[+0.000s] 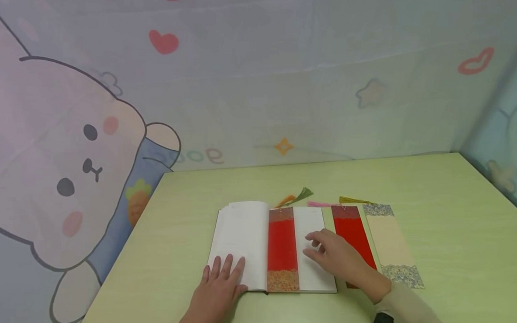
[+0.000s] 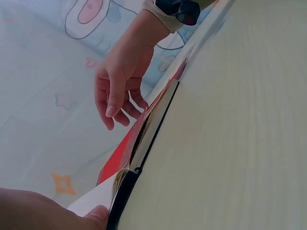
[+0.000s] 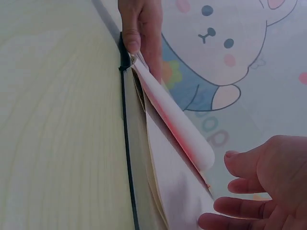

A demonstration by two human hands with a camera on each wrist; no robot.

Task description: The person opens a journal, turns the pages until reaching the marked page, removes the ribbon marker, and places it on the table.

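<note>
An open notebook (image 1: 239, 242) with white pages lies on the table. Spread on its left page is my left hand (image 1: 220, 286), fingers straight; its thumb (image 2: 98, 214) shows at the book's lower edge in the left wrist view. A red bookmark (image 1: 283, 244) with patterned ends lies along the right page beside the fold. My right hand (image 1: 334, 254) hovers over the right page, fingers loosely bent, holding nothing. In the right wrist view that hand (image 3: 268, 184) has its fingers apart beside the raised page.
Right of the notebook lies a second red bookmark (image 1: 354, 233), partly hidden by the right arm. Beside it is a cream bookmark (image 1: 391, 239) with blue patterned ends. Orange and green tassels (image 1: 300, 196) stick out above the notebook. A printed cloth (image 1: 253, 84) hangs behind the table.
</note>
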